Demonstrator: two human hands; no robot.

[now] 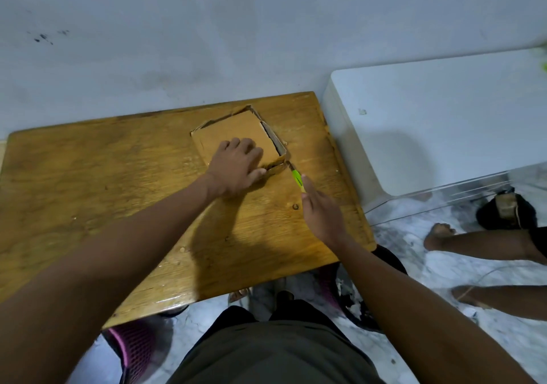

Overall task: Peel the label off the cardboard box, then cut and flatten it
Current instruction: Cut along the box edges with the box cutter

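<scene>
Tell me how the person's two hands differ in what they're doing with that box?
The left hand lies on top of the cardboard box, fingers spread, pressing it onto the wooden table; the right hand stays off the box. The left hand holds no tool; the right hand grips a green-handled knife, its tip at the box's near corner. Both reach out over the table.

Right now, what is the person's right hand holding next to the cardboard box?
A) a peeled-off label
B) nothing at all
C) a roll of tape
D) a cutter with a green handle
D: the right hand grips a cutter with a green handle, its tip at the near right corner of the cardboard box, while the left hand presses on the box.
</scene>
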